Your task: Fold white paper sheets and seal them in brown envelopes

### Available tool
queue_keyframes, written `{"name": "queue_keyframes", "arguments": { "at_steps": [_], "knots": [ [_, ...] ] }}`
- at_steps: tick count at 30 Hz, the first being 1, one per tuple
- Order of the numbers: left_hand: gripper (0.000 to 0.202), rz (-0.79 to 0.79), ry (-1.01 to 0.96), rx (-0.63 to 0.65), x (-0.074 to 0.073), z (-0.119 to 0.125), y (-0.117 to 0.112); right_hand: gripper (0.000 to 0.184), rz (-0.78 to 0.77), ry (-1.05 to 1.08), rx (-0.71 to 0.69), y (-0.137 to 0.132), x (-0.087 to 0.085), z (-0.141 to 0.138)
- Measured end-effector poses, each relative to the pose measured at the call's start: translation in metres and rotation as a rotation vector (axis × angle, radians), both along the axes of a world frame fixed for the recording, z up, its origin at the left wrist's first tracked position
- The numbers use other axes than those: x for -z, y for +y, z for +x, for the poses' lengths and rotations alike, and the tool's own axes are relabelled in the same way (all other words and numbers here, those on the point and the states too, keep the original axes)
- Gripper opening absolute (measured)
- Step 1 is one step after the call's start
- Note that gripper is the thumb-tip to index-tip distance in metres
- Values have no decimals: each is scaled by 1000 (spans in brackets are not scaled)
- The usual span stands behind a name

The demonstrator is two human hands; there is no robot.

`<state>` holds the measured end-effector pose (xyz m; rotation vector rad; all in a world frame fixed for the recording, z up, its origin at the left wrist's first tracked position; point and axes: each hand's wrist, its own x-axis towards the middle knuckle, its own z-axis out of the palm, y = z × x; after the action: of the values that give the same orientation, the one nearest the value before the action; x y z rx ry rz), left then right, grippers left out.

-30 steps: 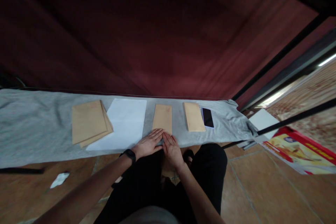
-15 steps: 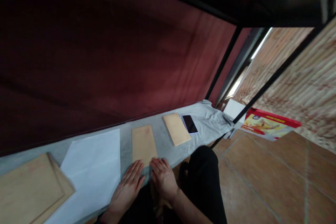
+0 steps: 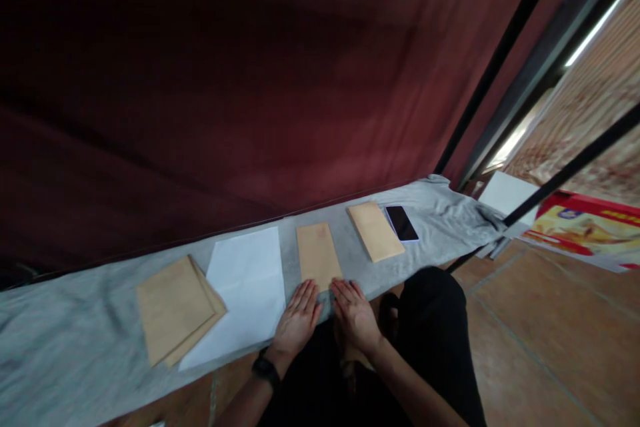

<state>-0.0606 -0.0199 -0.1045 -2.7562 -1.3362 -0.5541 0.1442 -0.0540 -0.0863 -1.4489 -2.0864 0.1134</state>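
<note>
Head view, envelope (image 3: 318, 255) just beyond left hand (image 3: 299, 321), right hand (image 3: 357, 317) fingers (image 3: 346, 292)

Dim overall. The curtain (image 3: 240, 120) reads dark maroon, nearly black toward top and left. Main light I see is a bright strip (image 3: 595, 27) at upper right, blown out. The white sheet (image 3: 247, 287) is the brightest surface. Left hand (image 3: 297, 321) and right hand (image 3: 356, 315) are fairly sharp, with soft shadow between them. Grey cloth (image 3: 60, 340) and poster (image 3: 585, 227) are smeared, and the edges are stretched by the wide lens.
</note>
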Motion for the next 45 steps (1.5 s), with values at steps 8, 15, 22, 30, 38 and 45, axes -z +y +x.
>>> {"name": "queue_keyframes", "arguments": {
  "at_steps": [8, 15, 22, 30, 38, 45],
  "knots": [
    [47, -117, 22, -40, -23, 0, 7, 44, 3, -12, 8, -3, 5, 6],
    [58, -188, 99, 29, -40, 27, 94, 46, 6, 14, 15, -4, 7, 5],
    [63, -222, 163, 1, -36, 57, 167, 49, -32, -9, 21, -5, 1, 4],
    [61, -203, 148, 19, -25, 70, 186, 49, -50, 20, 35, -6, 0, 3],
    [58, -237, 171, 69, -22, 60, 166, 49, -68, 41, 24, -6, 2, 4],
    [56, -304, 155, 170, -28, 41, 124, 48, -57, 47, 16, -5, 2, 5]
  ]
}}
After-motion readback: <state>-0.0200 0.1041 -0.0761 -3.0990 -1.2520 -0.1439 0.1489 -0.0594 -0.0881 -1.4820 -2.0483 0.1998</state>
